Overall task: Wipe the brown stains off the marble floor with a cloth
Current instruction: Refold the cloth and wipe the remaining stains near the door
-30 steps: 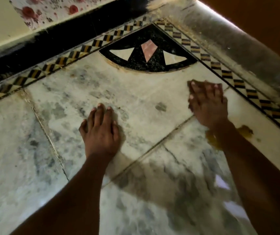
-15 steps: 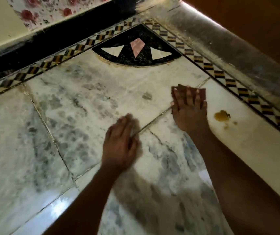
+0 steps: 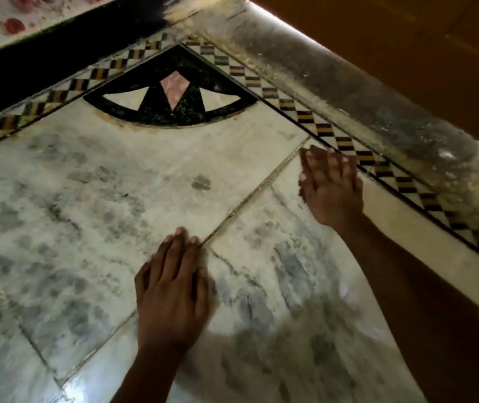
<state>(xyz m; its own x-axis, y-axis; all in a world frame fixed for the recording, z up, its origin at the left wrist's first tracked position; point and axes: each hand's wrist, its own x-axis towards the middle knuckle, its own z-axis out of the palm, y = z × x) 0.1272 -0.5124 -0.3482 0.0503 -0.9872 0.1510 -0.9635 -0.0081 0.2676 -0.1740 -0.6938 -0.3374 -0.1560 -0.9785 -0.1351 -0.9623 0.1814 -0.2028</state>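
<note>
My right hand lies flat on the white marble floor, fingers straight, close to the checkered border. The brown cloth is pressed under it, and only a dark edge shows by the fingertips. No brown stain is visible; the spot where one lay earlier is covered by this hand. Nearer to me, my left hand rests palm down beside a tile joint, fingers straight and holding nothing.
A black fan-shaped inlay fills the far corner. A black-and-yellow checkered border runs along both edges. Behind it on the right rises a dusty grey stone sill, and a black skirting lines the far wall.
My right hand slid right with the cloth, over the brown stain that showed beside it half a second ago. My left hand moved toward me and to the right.
</note>
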